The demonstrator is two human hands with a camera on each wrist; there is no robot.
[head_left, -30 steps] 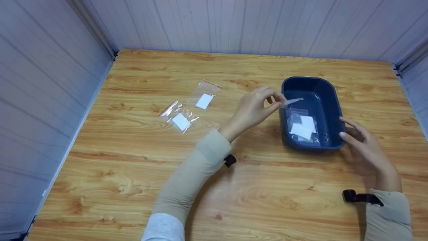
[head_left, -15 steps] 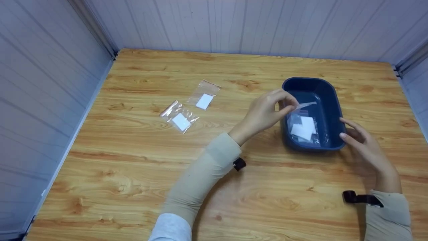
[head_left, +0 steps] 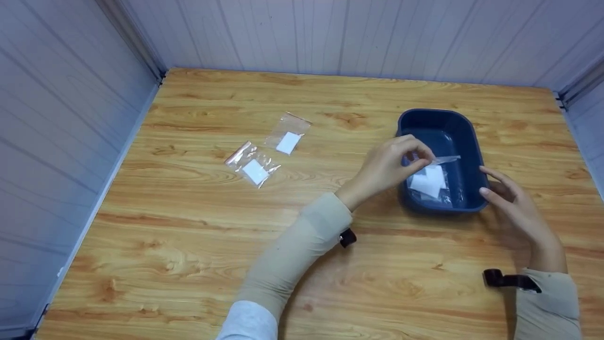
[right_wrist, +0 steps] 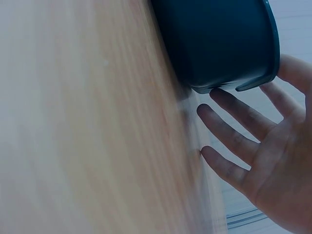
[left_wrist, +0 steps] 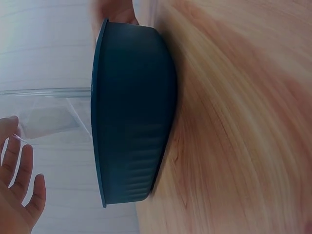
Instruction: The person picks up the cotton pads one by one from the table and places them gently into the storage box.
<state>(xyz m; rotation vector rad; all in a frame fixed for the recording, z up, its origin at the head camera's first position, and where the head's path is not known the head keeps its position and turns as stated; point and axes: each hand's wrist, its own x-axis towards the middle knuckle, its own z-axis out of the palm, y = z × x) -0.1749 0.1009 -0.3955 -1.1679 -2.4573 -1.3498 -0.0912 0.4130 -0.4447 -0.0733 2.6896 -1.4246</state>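
Over the dark blue plastic bin, my left hand pinches a clear zip bag by its near end between thumb and fingertips. In the left wrist view the bag hangs level with the bin's rim, and a greyish flat shape shows through the film. My right hand rests its thumb and forefinger against the bin's right rim, other fingers spread and fairly straight beside the wall in the right wrist view. Inside the bin lie clear bags with white rectangular pieces, partly overlapped by the held bag.
Two more clear zip bags, each with a white rectangle inside, lie on the wooden table left of the bin: one farther back, one nearer. Pale panel walls enclose the table at the back and sides.
My left hand has moved right and slightly toward me, carrying the pinched bag from the bin's left rim to over its middle. The right hand and bin stay put.
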